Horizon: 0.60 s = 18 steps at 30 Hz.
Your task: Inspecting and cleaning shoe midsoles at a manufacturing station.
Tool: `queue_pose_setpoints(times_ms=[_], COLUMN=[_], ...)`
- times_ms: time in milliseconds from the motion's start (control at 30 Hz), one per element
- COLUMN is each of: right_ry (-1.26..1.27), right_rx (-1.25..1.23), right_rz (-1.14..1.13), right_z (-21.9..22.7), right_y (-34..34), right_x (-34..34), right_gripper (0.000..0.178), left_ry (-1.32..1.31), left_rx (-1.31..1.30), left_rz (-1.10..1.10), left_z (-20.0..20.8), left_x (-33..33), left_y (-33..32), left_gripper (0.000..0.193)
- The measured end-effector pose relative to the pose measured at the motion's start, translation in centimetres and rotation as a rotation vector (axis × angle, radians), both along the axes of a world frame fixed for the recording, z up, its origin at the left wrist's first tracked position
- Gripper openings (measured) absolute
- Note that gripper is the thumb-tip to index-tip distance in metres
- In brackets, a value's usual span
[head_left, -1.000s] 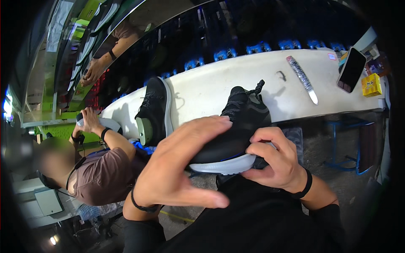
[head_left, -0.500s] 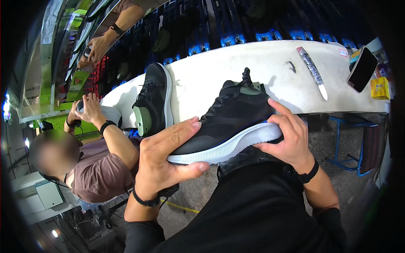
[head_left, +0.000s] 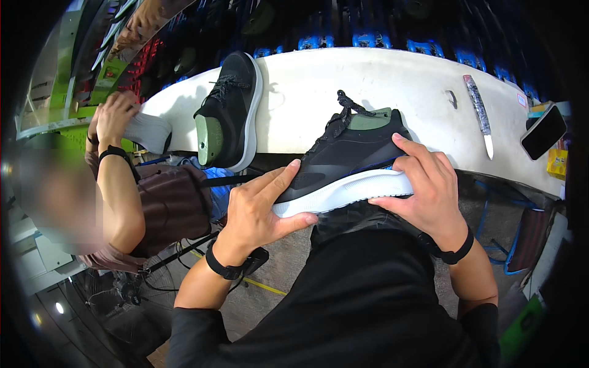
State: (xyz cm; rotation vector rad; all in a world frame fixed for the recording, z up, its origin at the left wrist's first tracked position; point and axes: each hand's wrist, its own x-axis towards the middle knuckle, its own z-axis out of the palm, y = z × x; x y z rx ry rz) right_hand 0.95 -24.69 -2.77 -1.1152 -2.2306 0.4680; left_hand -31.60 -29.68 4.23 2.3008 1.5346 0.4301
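Note:
A black sneaker (head_left: pixel 350 150) with a thick white sole is held tilted on its side at the near edge of the white table, its sole toward me. A green shoe last (head_left: pixel 371 120) fills its opening, and black speckled laces stick up above it. My left hand (head_left: pixel 257 205) grips the toe end, thumb on the sole and fingers over the upper. Around the heel end my right hand (head_left: pixel 429 187) is closed, its thumb under the sole. A second black sneaker (head_left: pixel 230 110), also with a green last inside, stands on the table to the left.
On the white table (head_left: pixel 392 73) lie a knife (head_left: pixel 478 116) with a patterned handle, a small dark curved piece (head_left: pixel 451 98) and a phone (head_left: pixel 543 132) near a yellow box (head_left: pixel 557 163). A co-worker (head_left: pixel 165 196) at left handles a grey-white shoe (head_left: pixel 147 132). Blue-and-black racks line the far side.
The held sneaker has tipped a little, with more of the last showing. Both my hands still grip it. The view has shifted, and the co-worker's hands have moved on the grey-white shoe.

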Motion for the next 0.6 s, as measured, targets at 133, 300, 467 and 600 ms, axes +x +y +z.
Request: queue_pose_setpoints(times_ms=[133, 300, 467, 600], right_ry=[-0.038, -0.123, -0.159, -0.163], right_rx=[0.041, 0.085, 0.193, 0.114], right_rz=[0.024, 0.079, 0.089, 0.135], right_z=[0.4, 0.6, -0.1, 1.1], right_y=[0.1, -0.5, -1.2, -0.8], right_x=[-0.7, -1.9, -1.5, -1.5], right_gripper=[0.055, 0.052, 0.048, 0.046], left_ry=[-0.049, 0.108, 0.115, 0.096], left_rx=[-0.339, -0.417, -0.396, -0.347], left_rz=[0.141, 0.193, 0.219, 0.194], left_z=[-0.6, -4.0, -4.4, -4.6], left_x=[0.4, 3.8, 4.6, 4.4], left_y=[0.5, 1.7, 1.9, 2.0], left_gripper=[0.113, 0.127, 0.129, 0.129])
